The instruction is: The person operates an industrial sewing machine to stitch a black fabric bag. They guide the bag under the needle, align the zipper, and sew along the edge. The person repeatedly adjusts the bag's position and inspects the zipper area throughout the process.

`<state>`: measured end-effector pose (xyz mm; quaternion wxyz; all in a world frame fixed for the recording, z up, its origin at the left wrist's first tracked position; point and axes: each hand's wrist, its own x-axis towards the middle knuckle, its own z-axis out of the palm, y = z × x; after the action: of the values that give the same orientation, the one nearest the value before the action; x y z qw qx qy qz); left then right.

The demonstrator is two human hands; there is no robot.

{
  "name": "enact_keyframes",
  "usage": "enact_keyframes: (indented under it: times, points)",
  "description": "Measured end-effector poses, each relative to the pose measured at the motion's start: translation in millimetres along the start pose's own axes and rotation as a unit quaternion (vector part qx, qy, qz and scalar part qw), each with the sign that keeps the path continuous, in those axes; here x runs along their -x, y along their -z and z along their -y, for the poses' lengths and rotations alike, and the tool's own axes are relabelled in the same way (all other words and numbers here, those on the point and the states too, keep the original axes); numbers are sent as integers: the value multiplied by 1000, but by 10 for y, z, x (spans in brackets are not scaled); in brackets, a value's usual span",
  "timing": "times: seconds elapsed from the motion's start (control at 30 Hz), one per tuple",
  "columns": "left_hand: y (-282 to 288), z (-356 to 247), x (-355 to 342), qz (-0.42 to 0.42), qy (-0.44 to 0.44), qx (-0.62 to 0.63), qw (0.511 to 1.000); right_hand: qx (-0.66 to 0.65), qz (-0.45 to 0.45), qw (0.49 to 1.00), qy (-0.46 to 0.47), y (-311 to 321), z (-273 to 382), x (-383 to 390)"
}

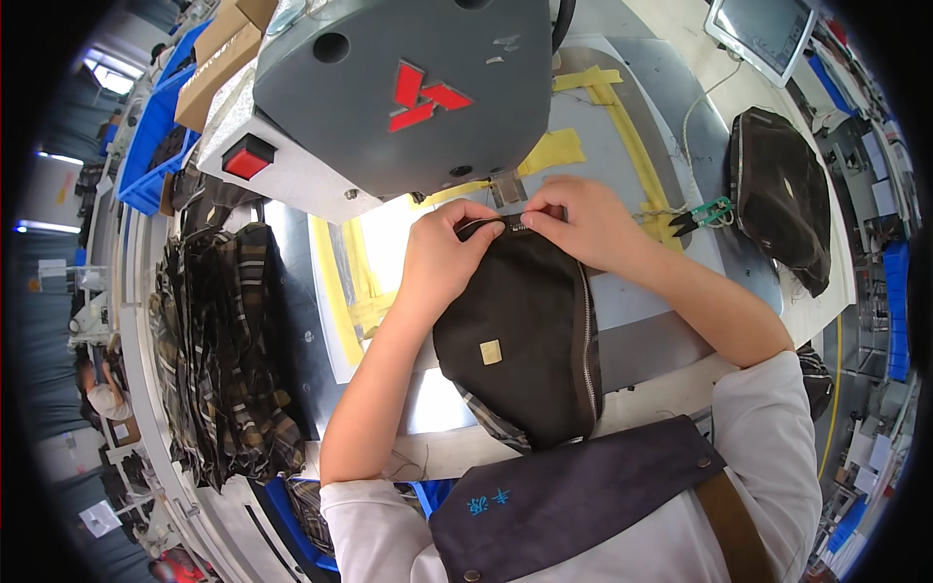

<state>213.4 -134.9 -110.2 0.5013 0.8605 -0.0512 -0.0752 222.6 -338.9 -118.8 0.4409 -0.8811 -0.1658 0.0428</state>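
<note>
Pinching the top edge of a dark brown fabric pouch (530, 301), my left hand (442, 248) and my right hand (591, 225) sit just beside each other, a short stretch of the edge between them. On both, thumb and fingers are closed on the cloth. The pouch spreads from my fingertips back toward my body, its lower end near my dark apron (573, 496); I cannot tell whether they touch. A metal zipper (587, 360) runs along its side below my right hand, and a small pale patch (491, 352) sits on its face, below and between my fingers.

Just beyond my fingertips is a small metal foot (507, 188), under a grey sewing machine head (418, 97) that stands ahead of both hands. Yellow tape (335, 282) shows on either side of them. To the right of my right hand lie green-handled snips (714, 210), and farther out past these lies a second dark pouch (785, 204). Well to the left of my left hand is a heap of plaid and dark fabric (219, 350), with a blue bin (146, 185) beyond it. A screen (766, 29) stands far ahead and to the right of my fingers.
</note>
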Motion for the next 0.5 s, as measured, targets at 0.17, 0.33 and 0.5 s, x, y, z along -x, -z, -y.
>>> enact_keyframes:
  times: [0.17, 0.33, 0.5]
  points:
    - [-40, -39, -32, -10, 7, -51, 999, -13, 23, 998, -60, 25, 20, -100]
    - [-78, 34, -103, -46, -49, -87, 994, 61, 60, 992, -92, 105, 168, -204]
    - [-53, -27, -170, -14, -11, -117, 993, 100, 83, 987, -92, 120, 134, -328]
